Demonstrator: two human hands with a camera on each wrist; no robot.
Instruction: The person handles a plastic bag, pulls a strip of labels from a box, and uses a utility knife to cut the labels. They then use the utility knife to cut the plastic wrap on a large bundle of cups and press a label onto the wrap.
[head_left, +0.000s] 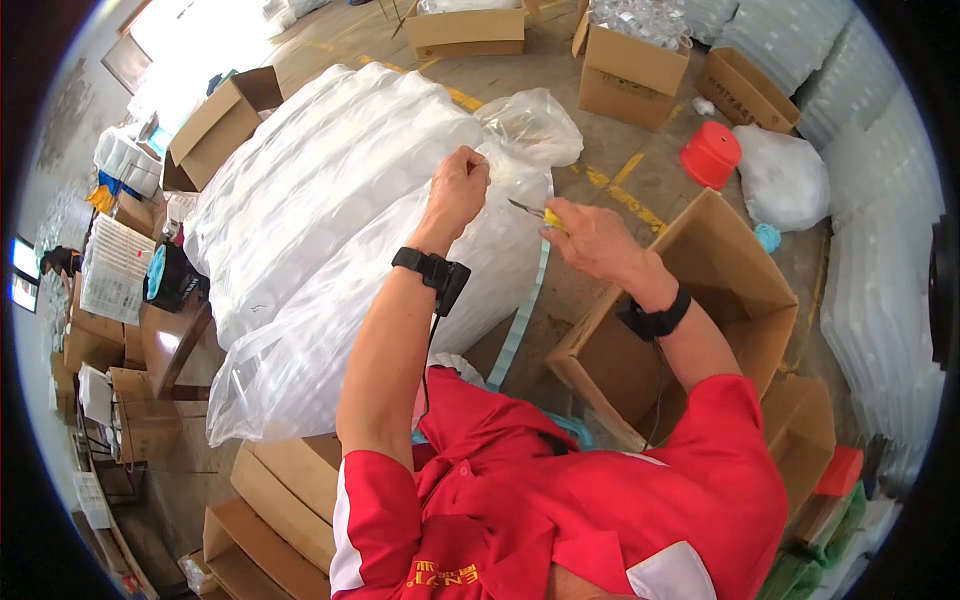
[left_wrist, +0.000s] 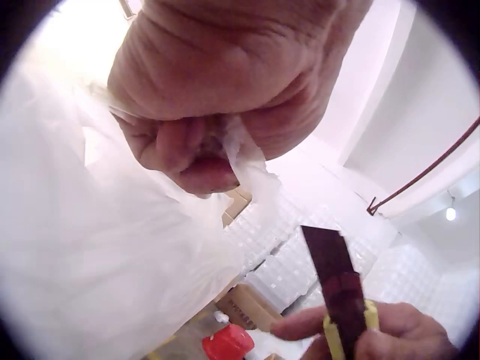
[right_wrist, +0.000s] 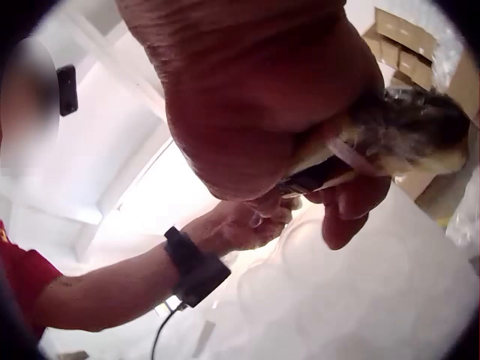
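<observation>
A large bundle of round white pieces wrapped in clear plastic film [head_left: 320, 170] lies in front of the body. My left hand [head_left: 460, 195] is over its near right part, fingers curled. In the left wrist view those fingers pinch a gathered bit of the film [left_wrist: 251, 169], which pokes out below them. To the right, my right hand [head_left: 600, 242] grips a utility knife [left_wrist: 339, 289] with a yellow handle, its dark blade out. From the head view, the blade points toward the left hand, with a gap between them. Wrapped fingers partly hide the handle [right_wrist: 427, 135] in the right wrist view.
An open cardboard box [head_left: 742, 235] stands beneath the right forearm. Beyond it are an upturned red tub [head_left: 710, 154] and a stuffed white bag [head_left: 785, 180]. Wrapped stacks [head_left: 875, 310] line the right side. A pale blue strip [head_left: 522, 318] runs down by the bundle.
</observation>
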